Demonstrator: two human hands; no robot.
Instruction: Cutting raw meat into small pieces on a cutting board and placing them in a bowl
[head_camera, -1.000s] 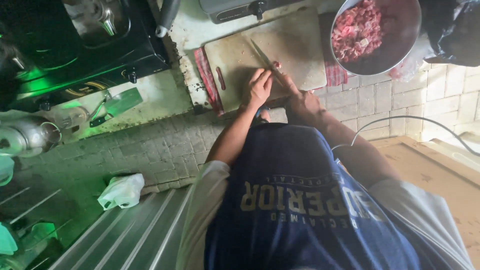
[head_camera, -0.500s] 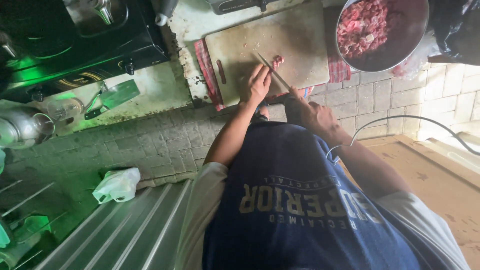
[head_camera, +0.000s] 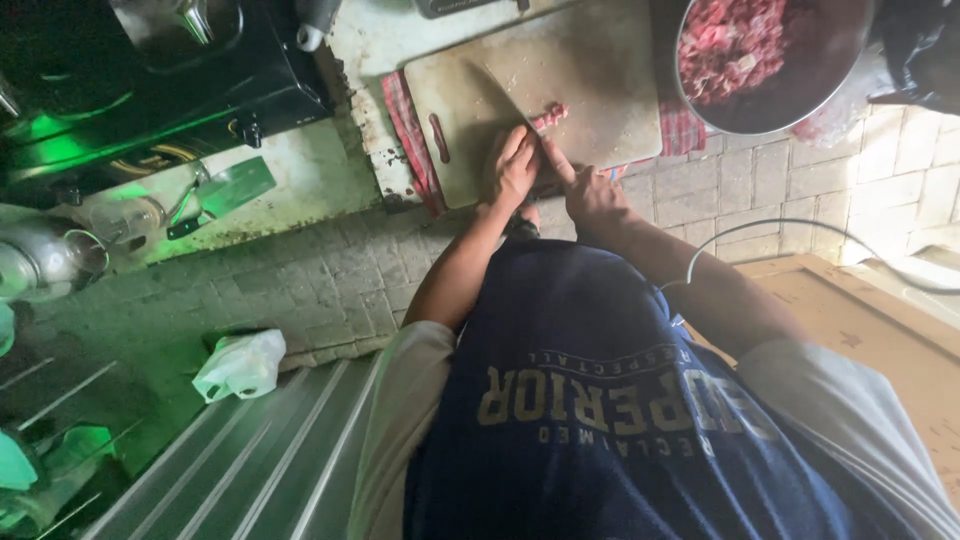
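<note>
Cutting at the near edge of the board: meat strip, blade and two hands

Item 1. Left hand (head_camera: 512, 165): laid palm-down on the cutting board (head_camera: 600, 70), fingers (head_camera: 515, 140) curled and pressed onto the near end of the meat strip. Clenched loosely over the meat rather than gripping it all round.

Item 2. Meat strip (head_camera: 550, 113): small, reddish, lying on the board just beyond and to the right of the left fingers. Its long axis runs roughly from those fingers outward toward the far right; only the free end shows, the rest is hidden under the hand.

Item 3. Right hand (head_camera: 590, 195): closed on the handle of a knife (head_camera: 500, 95), forefinger stretched forward. The handle itself is covered by the hand. The blade passes close beside the left fingers and angles away to the far left, crossing the strip's axis.

Item 4. Nearer hand: the left, touching the strip; the right meets it only through the blade.

Item 5. Surroundings: checked red cloth (head_camera: 405, 125) under the board; metal bowl (head_camera: 850, 70) of chopped red meat beyond the right hand, well apart; tiled surface (head_camera: 760, 170) below; white plastic bag (head_camera: 240, 362) far back on the left.
</note>
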